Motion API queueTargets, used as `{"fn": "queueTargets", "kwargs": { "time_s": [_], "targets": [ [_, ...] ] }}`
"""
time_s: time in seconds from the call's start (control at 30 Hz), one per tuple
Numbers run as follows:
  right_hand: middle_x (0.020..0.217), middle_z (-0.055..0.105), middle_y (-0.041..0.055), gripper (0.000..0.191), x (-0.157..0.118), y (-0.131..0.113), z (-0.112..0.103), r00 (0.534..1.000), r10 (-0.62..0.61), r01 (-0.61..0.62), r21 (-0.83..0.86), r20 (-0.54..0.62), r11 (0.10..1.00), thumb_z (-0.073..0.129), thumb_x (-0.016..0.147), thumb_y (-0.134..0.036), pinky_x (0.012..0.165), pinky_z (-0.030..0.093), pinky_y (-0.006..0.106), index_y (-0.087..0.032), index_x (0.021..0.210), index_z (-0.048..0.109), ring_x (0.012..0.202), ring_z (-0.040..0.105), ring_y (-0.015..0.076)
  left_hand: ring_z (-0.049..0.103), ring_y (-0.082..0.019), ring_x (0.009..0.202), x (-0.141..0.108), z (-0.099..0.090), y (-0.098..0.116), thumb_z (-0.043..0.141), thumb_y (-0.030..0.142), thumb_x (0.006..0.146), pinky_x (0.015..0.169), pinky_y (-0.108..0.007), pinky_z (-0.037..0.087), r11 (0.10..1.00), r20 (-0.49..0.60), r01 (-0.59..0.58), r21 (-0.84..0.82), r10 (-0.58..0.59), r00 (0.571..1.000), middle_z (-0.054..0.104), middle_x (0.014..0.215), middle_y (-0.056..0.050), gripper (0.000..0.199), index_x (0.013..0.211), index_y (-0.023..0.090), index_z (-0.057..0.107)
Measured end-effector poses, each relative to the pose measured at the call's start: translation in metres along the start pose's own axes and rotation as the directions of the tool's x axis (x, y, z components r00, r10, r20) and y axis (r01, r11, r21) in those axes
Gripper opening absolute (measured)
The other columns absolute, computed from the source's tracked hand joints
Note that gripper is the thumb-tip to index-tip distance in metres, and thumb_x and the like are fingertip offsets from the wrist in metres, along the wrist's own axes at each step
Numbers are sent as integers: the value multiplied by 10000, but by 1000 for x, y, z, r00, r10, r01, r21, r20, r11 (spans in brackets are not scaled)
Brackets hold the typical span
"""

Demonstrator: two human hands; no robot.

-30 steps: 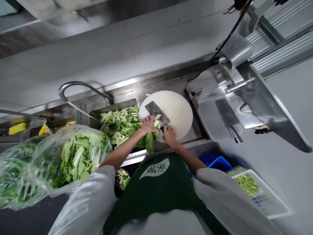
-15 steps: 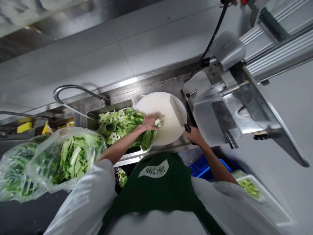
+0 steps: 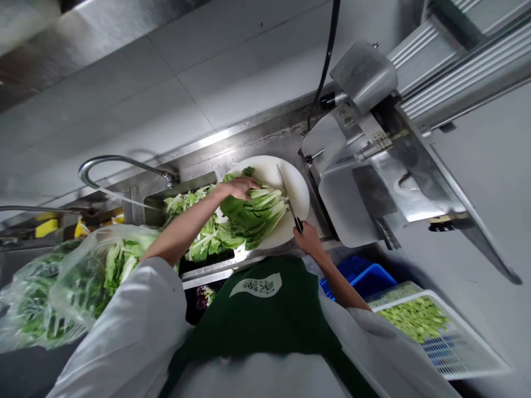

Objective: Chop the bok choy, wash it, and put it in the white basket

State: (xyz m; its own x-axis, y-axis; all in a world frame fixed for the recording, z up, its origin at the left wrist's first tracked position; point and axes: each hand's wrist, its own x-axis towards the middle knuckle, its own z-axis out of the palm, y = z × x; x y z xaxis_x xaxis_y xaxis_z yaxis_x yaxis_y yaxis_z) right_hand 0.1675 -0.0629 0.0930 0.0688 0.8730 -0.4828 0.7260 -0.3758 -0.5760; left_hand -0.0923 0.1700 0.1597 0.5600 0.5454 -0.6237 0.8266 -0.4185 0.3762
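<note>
A large bunch of leafy lettuce [image 3: 258, 214] lies on the round white cutting board [image 3: 299, 190], its pale stem ends pointing right. My left hand [image 3: 237, 188] is closed over the top of the bunch at its leafy side, holding it against the board. In my right hand [image 3: 308, 238] is the black handle of a kitchen knife [image 3: 287, 193]. The blade stands on edge close to the stem ends; whether it touches them I cannot tell. Loose cut lettuce [image 3: 205, 243] fills the sink basin left of the board, partly hidden by my left forearm.
Left of the basin, clear plastic bags [image 3: 83, 276] hold more greens. A curved faucet [image 3: 124, 159] reaches over the sink. A metal slicing machine [image 3: 369, 166] stands close right of the board. Below right are a blue bin [image 3: 375, 282] and a white basket [image 3: 468, 354] with chopped green pieces.
A large lettuce bunch now lies on the board, under my left hand, where only a small remnant was before. My right hand has brought the knife left, to the stem ends.
</note>
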Motion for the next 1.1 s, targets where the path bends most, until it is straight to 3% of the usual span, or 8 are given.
{"fn": "queueTargets", "kwargs": {
  "time_s": [0.2, 0.3, 0.47, 0.53, 0.63, 0.73, 0.93, 1.1],
  "targets": [
    [839, 696, 94, 185, 1, -2, 2, 1000, 13, -13, 35, 6, 999, 504, 963, -278, 688, 377, 258, -167, 887, 630, 802, 637, 210, 657, -234, 1013, 33, 0, 1, 636, 290, 841, 1062, -358, 490, 994, -177, -95, -55, 84, 981, 771, 1009, -68, 268, 1024, 161, 783],
    [873, 708, 112, 181, 0, -5, 3, 999, 49, -49, 10, 5, 999, 498, 963, -261, 696, 379, 267, -155, 927, 641, 825, 647, 222, 574, -309, 1201, 32, 14, 21, 579, 377, 947, 1178, -512, 378, 998, -350, -33, 56, 50, 935, 739, 1097, -127, 304, 979, 141, 767],
    [899, 717, 123, 184, -2, -12, 6, 997, 78, -78, 17, 21, 997, 501, 974, -266, 726, 399, 278, -150, 978, 645, 859, 665, 238, 255, -490, 1518, -12, 97, 70, 738, 637, 804, 1243, -726, 33, 992, -337, -18, 128, 60, 940, 463, 1560, -229, 828, 1437, 125, 588],
    [923, 721, 125, 191, -7, -10, 4, 996, 84, -85, 33, 15, 996, 498, 982, -278, 732, 403, 279, -157, 969, 645, 887, 668, 241, 125, -509, 1565, -28, 136, 80, 889, 541, 661, 1241, -736, 33, 993, -375, -46, 110, 84, 923, 334, 1660, -193, 1056, 1567, 228, 447],
    [998, 724, 144, 214, -20, -6, 3, 994, 111, -111, 23, -22, 994, 476, 996, -278, 750, 405, 286, -151, 986, 648, 922, 667, 245, 36, -518, 1576, -35, 168, 80, 927, 287, 632, 1228, -753, 67, 988, -396, -100, 119, 139, 908, 288, 1698, -125, 1083, 1582, 350, 413],
    [1015, 719, 165, 257, -34, -6, 8, 988, 151, -151, 2, -19, 989, 453, 1017, -296, 751, 406, 299, -130, 1030, 649, 916, 665, 253, -53, -530, 1568, -24, 157, 70, 888, 226, 682, 1206, -786, 48, 972, -326, -103, 210, 169, 930, 289, 1697, -128, 1122, 1642, 335, 319],
    [985, 713, 134, 209, -37, -5, 15, 997, 78, -79, 48, 24, 996, 481, 1004, -275, 729, 398, 280, -140, 1018, 640, 892, 658, 234, -141, -482, 1572, -8, 97, 58, 828, 468, 779, 1217, -759, 65, 907, -116, -155, 391, 215, 970, 165, 1740, -99, 1148, 1690, 321, 145],
    [1013, 711, 148, 226, -38, -10, 12, 996, 86, -86, 9, 13, 996, 458, 1023, -248, 762, 404, 279, -110, 1060, 634, 924, 659, 235, 45, -410, 1607, -37, 131, 73, 610, 439, 959, 1238, -700, 142, 883, -245, -34, 467, 166, 955, 273, 1703, -148, 871, 1692, 257, 175]
  ]
}}
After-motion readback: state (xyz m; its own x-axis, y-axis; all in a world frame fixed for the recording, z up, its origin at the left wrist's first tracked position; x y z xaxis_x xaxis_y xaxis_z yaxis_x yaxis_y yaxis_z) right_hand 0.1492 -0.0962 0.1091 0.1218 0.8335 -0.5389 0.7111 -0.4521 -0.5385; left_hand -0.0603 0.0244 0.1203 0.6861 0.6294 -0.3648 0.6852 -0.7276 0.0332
